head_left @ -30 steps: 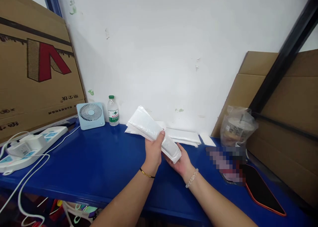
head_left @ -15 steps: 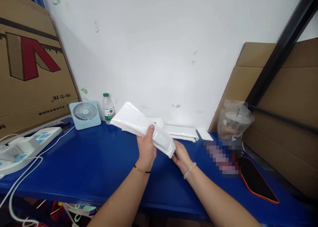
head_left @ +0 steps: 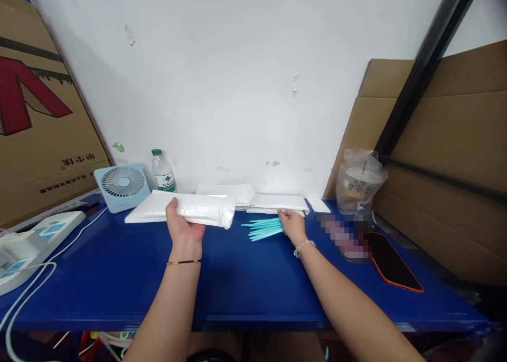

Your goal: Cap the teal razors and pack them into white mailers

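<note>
In my left hand (head_left: 185, 229) is a white plastic-wrapped packet (head_left: 204, 208), held level above the table with the thumb on top. A flat white layer shows along its left and lower edge. My right hand (head_left: 293, 226) pinches a fanned bunch of thin teal pointed sticks (head_left: 263, 229) by their right ends, low over the blue table (head_left: 237, 283); I cannot tell whether they touch it. Just behind these sticks, against the wall, lie another white packet (head_left: 237, 193) and a flat white folded piece (head_left: 279, 201).
On the left stand a light blue fan (head_left: 123, 185), a green-capped bottle (head_left: 162, 172) and a white power strip (head_left: 59, 227) with cables. A bagged drink cup (head_left: 360, 185), an orange-edged phone (head_left: 396, 262) and a blurred-out item are on the right. Cardboard (head_left: 447, 151) leans behind them.
My left hand has carried the white packet leftward and levelled it. My right hand has come off the packet and now holds teal sticks, which did not show before. The view has shifted slightly.
</note>
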`<state>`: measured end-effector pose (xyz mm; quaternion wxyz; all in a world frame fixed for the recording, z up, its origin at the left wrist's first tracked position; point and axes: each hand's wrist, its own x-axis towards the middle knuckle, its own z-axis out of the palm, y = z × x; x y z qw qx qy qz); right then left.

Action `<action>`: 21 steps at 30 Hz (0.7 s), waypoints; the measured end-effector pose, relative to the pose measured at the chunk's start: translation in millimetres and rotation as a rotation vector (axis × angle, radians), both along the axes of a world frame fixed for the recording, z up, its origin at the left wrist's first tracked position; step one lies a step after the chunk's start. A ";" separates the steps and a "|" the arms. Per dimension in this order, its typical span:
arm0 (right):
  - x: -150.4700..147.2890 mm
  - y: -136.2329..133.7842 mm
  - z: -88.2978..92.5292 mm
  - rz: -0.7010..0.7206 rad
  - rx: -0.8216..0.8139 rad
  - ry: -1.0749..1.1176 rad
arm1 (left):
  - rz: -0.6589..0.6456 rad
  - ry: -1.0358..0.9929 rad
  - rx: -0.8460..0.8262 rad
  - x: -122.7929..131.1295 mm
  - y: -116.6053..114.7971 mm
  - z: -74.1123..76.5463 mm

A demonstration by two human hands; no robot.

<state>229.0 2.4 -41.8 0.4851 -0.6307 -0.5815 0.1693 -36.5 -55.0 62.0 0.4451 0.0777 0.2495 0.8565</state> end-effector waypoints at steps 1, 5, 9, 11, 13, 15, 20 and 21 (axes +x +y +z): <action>-1.4 -0.7 -0.5 -0.004 0.028 -0.103 | -0.013 0.032 -0.028 -4.7 -0.5 -3.3; -11.4 -4.4 -4.0 0.057 0.049 -0.214 | 0.209 0.648 -0.108 -24.8 -6.5 -14.6; -14.9 -4.9 -8.4 0.098 0.027 -0.367 | 0.266 1.696 -0.357 -52.2 -12.9 -22.3; -14.8 -4.6 -9.9 0.105 0.020 -0.409 | 0.092 2.109 -0.480 -64.4 -13.2 -31.2; -14.8 -5.4 -10.3 0.108 0.014 -0.420 | -0.150 2.321 -0.607 -73.1 -11.2 -43.8; -14.6 -7.5 -9.0 0.113 0.002 -0.427 | -0.305 2.318 -0.636 -76.0 -7.9 -55.4; -0.8 -10.0 5.6 0.279 -0.057 -0.303 | -0.352 2.111 -0.241 -35.2 -1.8 -57.9; 5.3 -8.4 9.9 0.328 -0.078 -0.253 | -0.422 2.120 -0.145 -17.8 -1.5 -55.6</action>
